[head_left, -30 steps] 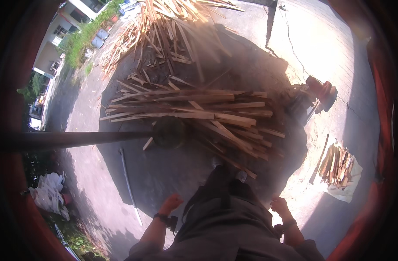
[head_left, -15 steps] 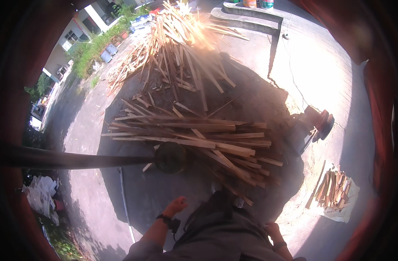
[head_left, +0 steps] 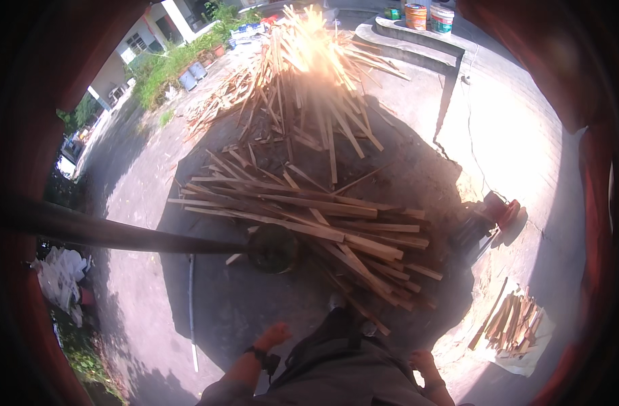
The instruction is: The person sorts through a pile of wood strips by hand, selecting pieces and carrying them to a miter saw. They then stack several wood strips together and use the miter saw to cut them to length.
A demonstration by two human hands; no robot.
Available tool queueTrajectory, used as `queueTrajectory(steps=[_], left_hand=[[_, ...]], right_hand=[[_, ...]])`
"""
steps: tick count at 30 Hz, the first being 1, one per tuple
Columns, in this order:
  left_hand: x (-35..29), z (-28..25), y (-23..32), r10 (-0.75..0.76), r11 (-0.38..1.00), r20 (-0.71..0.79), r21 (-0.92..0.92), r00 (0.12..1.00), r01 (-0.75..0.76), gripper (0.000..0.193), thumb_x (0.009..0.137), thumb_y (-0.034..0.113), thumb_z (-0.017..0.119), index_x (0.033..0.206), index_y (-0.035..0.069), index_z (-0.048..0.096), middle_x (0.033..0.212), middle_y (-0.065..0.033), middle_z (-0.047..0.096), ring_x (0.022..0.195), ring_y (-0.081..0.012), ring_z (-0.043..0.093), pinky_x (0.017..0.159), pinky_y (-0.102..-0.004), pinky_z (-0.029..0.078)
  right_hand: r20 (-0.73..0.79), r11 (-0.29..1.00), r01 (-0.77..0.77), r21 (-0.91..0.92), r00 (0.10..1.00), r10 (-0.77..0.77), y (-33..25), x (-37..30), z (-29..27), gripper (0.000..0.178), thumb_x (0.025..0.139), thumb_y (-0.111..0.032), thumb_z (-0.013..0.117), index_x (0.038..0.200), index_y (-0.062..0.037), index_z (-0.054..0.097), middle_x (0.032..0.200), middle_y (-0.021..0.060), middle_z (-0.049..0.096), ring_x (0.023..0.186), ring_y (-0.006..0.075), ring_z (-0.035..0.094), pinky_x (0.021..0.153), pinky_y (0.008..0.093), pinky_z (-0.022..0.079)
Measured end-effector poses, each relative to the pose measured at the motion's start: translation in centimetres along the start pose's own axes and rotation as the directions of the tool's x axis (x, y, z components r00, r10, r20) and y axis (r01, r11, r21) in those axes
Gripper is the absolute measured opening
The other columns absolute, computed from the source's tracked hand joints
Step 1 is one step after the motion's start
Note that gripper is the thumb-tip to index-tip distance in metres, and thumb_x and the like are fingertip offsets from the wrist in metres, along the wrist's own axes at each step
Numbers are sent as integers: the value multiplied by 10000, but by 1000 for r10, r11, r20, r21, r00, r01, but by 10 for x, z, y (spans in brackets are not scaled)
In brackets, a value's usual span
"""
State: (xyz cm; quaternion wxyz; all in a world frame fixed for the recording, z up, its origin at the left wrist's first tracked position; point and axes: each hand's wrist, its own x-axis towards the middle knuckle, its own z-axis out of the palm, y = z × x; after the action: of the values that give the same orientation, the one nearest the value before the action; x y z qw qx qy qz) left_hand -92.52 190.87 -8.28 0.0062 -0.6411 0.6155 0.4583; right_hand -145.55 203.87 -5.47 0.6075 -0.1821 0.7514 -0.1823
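Observation:
My left hand (head_left: 275, 333) hangs over the shaded ground in front of my legs, fingers curled in, with nothing seen in it. A dark band with a small box is on that wrist. Beside my right thigh hangs my right hand (head_left: 423, 361), its fingers mostly hidden. Neither hand touches the long wooden strips (head_left: 363, 223), which lie in a loose stack just ahead of my feet. A bigger heap of wooden strips (head_left: 289, 81), partly in bright sun, spreads beyond them.
A dark pole (head_left: 133, 237) crosses from the left to a round dark end. A red-and-dark machine (head_left: 495, 213) stands at right, near short wood pieces (head_left: 515, 321) on a pale sheet. A thin pipe (head_left: 192, 311) lies left; buckets (head_left: 415, 17) stand far off on a ledge.
The view has tilted, so the heaps, machine and buckets sit lower and the far things shift right. Both hands appear slightly lower; neither has taken hold of anything visible.

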Motion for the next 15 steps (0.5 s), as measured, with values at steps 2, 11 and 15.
queueTrajectory(steps=[2, 11, 15], left_hand=[[0, 5, 6, -22, 998, 6, -66, 1000, 22, 497, 742, 329, 696, 1098, 29, 522, 742, -48, 577, 647, -132, 542, 561, -298, 457], [15, 0, 27, 7, 987, 21, -158, 1000, -3, 474, 752, 314, 693, 1097, 43, 515, 740, -45, 565, 630, -117, 513, 542, -291, 435], [13, -4, 26, -1, 990, 20, -143, 1000, 4, 488, 749, 330, 694, 1101, 43, 516, 754, -55, 567, 648, -119, 515, 554, -291, 438]], right_hand=[[-12, 1000, 2, 29, 1000, -2, -1, -2, -4, 316, 697, -26, 613, 1003, 48, 597, 737, 140, 610, 580, 197, 603, 485, 299, 497], [-41, 985, 162, -54, 986, -164, 36, 5, 2, 267, 698, -67, 589, 948, 19, 626, 723, 128, 608, 594, 190, 603, 507, 306, 494], [-82, 938, 181, -295, 974, -214, 13, -13, 10, 284, 685, -108, 605, 943, 2, 648, 772, 138, 634, 671, 187, 623, 576, 305, 504]])
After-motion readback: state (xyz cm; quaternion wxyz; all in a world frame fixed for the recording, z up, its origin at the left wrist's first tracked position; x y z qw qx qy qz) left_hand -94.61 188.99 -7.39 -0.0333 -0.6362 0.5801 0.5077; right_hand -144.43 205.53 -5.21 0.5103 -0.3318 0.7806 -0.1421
